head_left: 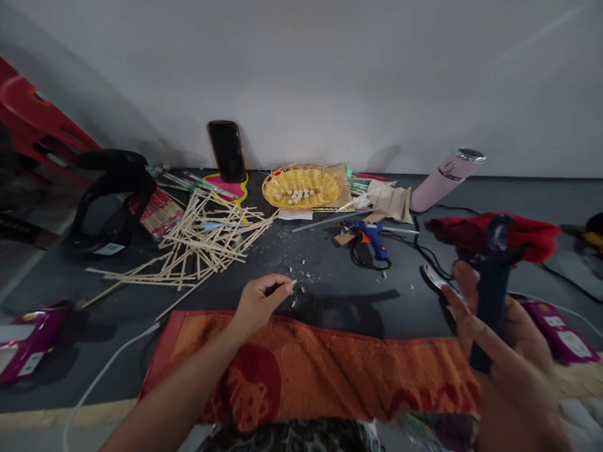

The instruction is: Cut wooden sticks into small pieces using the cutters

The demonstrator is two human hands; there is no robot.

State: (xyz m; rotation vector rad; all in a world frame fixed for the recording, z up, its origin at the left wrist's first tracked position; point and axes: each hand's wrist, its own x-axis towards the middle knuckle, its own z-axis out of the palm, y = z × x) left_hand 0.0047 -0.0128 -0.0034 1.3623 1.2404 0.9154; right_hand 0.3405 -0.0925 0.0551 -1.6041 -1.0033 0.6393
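Observation:
My left hand (264, 300) is closed in a pinch, with the tip of a small pale wooden piece (293, 284) showing between thumb and forefinger. Just below and beside it, several small wooden bits (303, 289) and crumbs lie on the dark table. On the right, my right hand (511, 358) is raised near the camera, its fingers wrapped around a dark blue-handled tool (492, 301). The tool's exact kind is unclear. A curved silvery piece (438, 276) shows by the fingertips; whether it belongs to the tool I cannot tell.
Loose wooden sticks (207, 242) are heaped left of centre. Behind stand a yellow basket (277, 198) holding small pieces, a phone (227, 150) and a pink bottle (440, 182). A blue glue gun (374, 238) with a cord lies right of centre. An orange towel (339, 364) covers the front.

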